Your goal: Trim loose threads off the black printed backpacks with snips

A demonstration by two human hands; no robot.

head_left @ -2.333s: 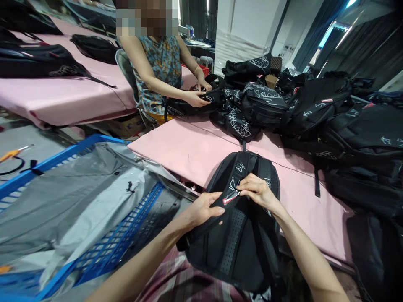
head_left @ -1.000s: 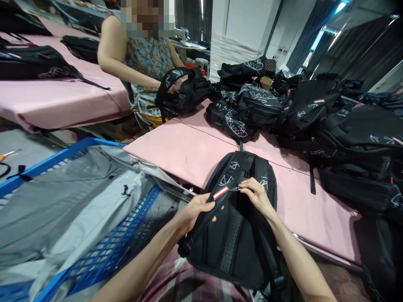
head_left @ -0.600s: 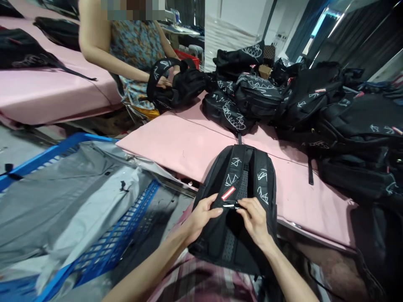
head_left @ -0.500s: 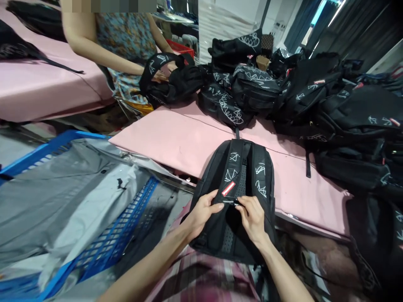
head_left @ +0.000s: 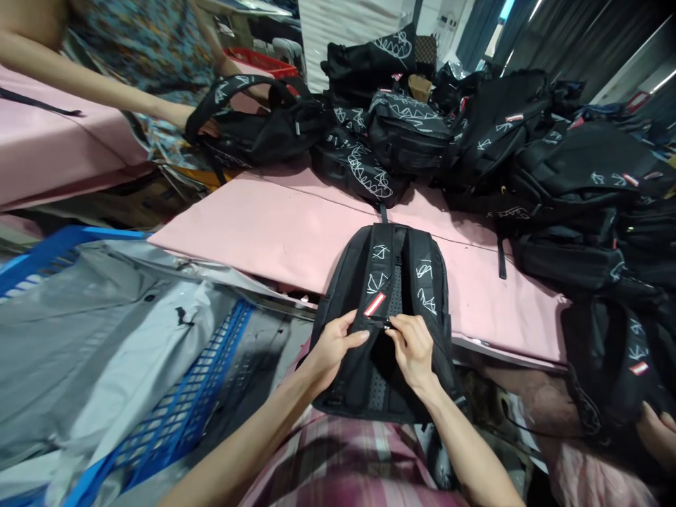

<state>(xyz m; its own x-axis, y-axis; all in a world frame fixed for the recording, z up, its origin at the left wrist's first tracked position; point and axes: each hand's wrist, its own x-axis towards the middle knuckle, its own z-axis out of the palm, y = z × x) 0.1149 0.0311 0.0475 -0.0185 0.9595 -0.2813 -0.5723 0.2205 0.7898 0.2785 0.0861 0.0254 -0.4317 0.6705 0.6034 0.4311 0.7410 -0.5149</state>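
Observation:
A black backpack [head_left: 391, 282] with white scribble marks lies back-up over the near edge of the pink table [head_left: 274, 232], its lower part on my lap. My left hand [head_left: 332, 346] is closed on the left shoulder strap [head_left: 376, 289], just below its red and white label [head_left: 374, 304]. My right hand [head_left: 412, 346] pinches a small metal tool [head_left: 389, 324] whose tip meets the strap beside my left thumb. I cannot make out what the tool is.
A heap of black backpacks [head_left: 528, 155] fills the far and right side of the table. A person across the table [head_left: 132, 63] holds another black bag [head_left: 248, 127]. A blue crate with grey plastic sheeting [head_left: 121, 352] stands at my left. Someone's fingers [head_left: 658, 429] show at lower right.
My view has dipped and swung left. Both hands have slid down the strap, from above the red label to just below it. The person opposite lifted a bag off the table.

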